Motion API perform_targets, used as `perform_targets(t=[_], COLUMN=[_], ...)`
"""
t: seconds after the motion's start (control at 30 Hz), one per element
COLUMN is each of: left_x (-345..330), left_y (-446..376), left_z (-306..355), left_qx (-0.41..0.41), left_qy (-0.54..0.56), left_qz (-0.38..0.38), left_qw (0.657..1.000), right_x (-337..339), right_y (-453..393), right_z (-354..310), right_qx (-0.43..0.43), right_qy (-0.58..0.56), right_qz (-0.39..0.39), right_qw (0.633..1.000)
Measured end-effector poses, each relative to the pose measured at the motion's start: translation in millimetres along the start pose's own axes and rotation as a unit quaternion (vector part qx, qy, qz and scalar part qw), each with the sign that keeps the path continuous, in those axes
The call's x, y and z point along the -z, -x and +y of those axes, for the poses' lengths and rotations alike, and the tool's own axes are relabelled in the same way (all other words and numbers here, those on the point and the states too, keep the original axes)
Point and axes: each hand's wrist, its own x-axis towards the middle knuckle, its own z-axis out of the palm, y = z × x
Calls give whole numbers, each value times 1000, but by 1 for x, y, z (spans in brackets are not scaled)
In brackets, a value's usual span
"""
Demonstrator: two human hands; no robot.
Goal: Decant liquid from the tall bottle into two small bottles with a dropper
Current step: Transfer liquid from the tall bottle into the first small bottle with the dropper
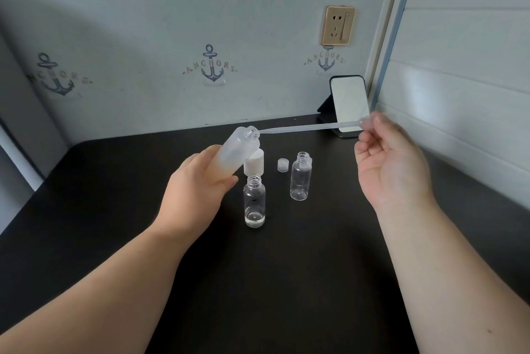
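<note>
- At centre left of the frame, the left hand [198,184] is wrapped round the lower body of the frosted tall bottle [239,150], held tilted with its open neck up and to the right.
- Just right of it, a white cap [254,163] stands on the dark worktop [114,181]; in front, one small bottle [254,201] holds a little clear liquid.
- Right of centre stand a small clear cap [282,165] and the second small bottle [300,177], uncapped.
- Above them, the dropper [309,127] lies near-level, tip at the tall bottle's mouth.
- At right, the right hand [390,164] pinches the dropper's bulb end.
- At upper right, a phone [348,104] leans near the wall.
</note>
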Motion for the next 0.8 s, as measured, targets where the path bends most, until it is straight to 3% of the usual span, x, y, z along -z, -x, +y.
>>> perform_targets(t=[0.63, 0.8], left_x=[-8, -8], left_y=[2, 3], left_z=[3, 3], left_qx=[-67, -77], left_qy=[-57, -60], left_qz=[-6, 0], left_qw=[996, 995], right_x=[-14, -12], right_y=[19, 20], right_z=[26, 28], right_qx=[-18, -28], right_qy=[203, 212], right_qz=[-175, -198], right_qw=[963, 957])
